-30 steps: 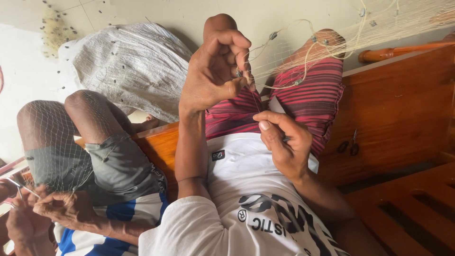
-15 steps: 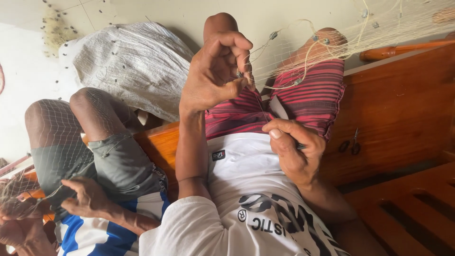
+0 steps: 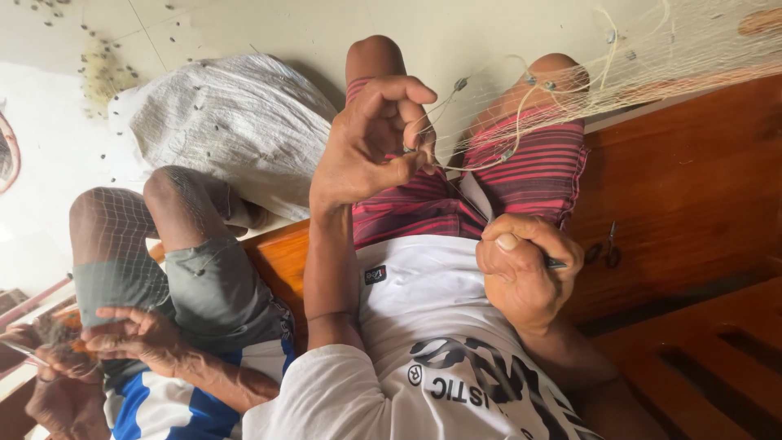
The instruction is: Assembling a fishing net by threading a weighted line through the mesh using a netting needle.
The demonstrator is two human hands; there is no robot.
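The left hand (image 3: 371, 143) pinches the fishing net (image 3: 521, 106) stretched over the knees; the right hand (image 3: 525, 273), clamped on a slim netting needle (image 3: 556, 263), sits nearer the body, below the net.

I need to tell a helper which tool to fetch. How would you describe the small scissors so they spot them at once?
Start at the reddish-brown wooden bench the person sits on. Just beyond the right hand, past the hem of the red striped shorts, the small dark scissors lie flat on the wood. They are the only loose metal tool there, apart from the pale fishing net.
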